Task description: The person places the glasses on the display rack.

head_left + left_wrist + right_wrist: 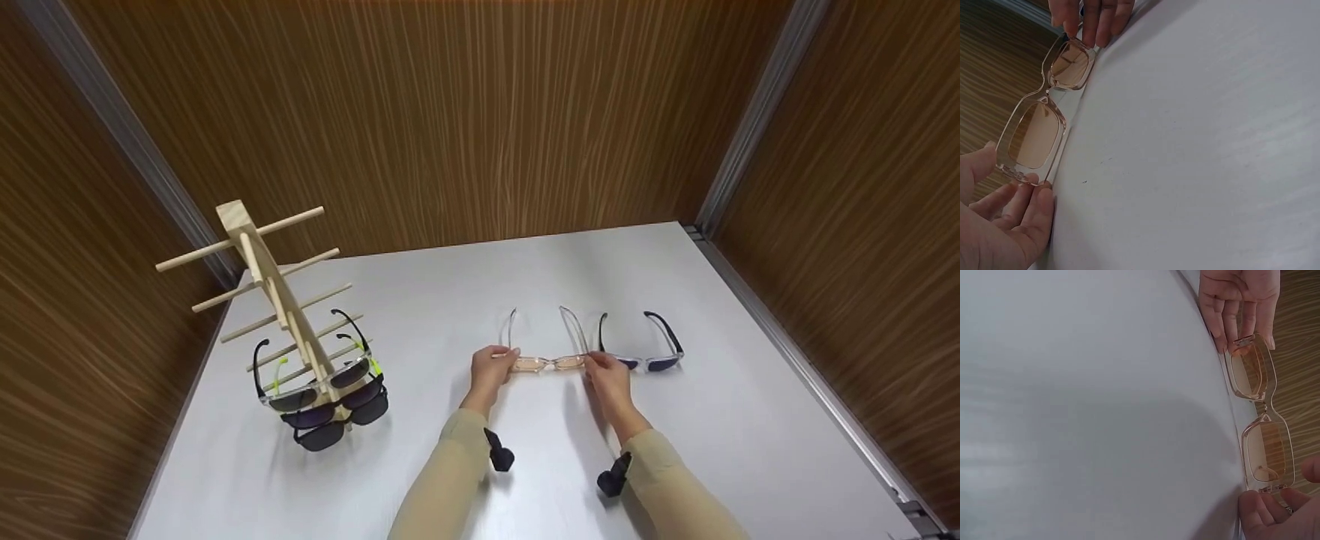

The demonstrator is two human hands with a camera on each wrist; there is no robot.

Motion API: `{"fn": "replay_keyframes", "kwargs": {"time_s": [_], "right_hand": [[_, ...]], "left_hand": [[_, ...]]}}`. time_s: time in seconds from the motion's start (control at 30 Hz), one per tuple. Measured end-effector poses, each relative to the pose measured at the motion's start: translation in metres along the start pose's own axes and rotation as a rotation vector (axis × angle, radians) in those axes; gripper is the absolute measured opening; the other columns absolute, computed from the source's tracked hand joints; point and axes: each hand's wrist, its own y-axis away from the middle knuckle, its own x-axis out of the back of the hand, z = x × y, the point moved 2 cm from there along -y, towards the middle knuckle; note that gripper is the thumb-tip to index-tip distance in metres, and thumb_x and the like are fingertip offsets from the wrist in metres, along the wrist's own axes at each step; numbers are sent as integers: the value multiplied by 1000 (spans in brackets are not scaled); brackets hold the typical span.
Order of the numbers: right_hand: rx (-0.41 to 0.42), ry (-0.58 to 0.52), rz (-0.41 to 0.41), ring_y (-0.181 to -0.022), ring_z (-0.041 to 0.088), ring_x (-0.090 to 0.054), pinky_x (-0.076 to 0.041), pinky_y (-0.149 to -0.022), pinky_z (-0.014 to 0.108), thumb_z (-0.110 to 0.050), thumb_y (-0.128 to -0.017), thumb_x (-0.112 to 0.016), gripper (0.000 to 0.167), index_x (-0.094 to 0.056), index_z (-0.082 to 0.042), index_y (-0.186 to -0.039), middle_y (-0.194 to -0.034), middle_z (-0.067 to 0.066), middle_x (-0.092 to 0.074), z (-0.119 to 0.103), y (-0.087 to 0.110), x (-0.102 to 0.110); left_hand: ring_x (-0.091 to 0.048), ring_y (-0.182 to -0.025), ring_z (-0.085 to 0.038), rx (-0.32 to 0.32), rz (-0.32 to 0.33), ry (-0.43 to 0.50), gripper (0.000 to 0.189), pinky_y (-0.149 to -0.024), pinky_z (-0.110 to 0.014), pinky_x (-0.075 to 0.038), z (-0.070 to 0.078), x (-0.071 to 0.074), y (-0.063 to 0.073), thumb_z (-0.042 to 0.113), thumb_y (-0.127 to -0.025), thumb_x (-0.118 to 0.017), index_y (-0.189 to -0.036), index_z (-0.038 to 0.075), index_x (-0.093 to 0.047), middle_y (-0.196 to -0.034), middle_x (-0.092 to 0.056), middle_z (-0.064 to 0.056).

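Note:
A pair of sunglasses (pixel 570 362) with a clear frame and pale orange lenses is held between both hands, its temples unfolded and pointing away toward the back wall. My left hand (pixel 491 371) pinches the left end of the frame with thumb and fingers. At the opposite end, the fingers of my right hand (pixel 609 381) grip the other corner. Both lenses show in the left wrist view, where an orange lens (pixel 1036 134) lies nearest the left hand. Just right of the right hand, sunglasses with dark lenses and black temples (pixel 664 364) lie on the table, partly covered by that hand.
A wooden display rack (pixel 281 292) with several crossbars stands on the left of the white table (pixel 420 300). Several dark-lensed sunglasses (pixel 322 436) hang on its lower bars; the upper bars are bare. Wood-grain panels (pixel 480 120) enclose the back and sides.

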Motion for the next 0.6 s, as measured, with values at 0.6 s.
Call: {"fn": "replay_keyframes", "kwargs": {"time_s": [0.6], "right_hand": [[94, -84, 79, -86, 25, -59, -50, -78, 42, -11, -95, -53, 26, -54, 8, -112, -101, 20, -58, -15, 12, 0]], "left_hand": [[-62, -83, -24, 13, 1, 109, 34, -73, -38, -54, 12, 11, 19, 23, -83, -71, -107, 1, -61, -88, -62, -9]]}}
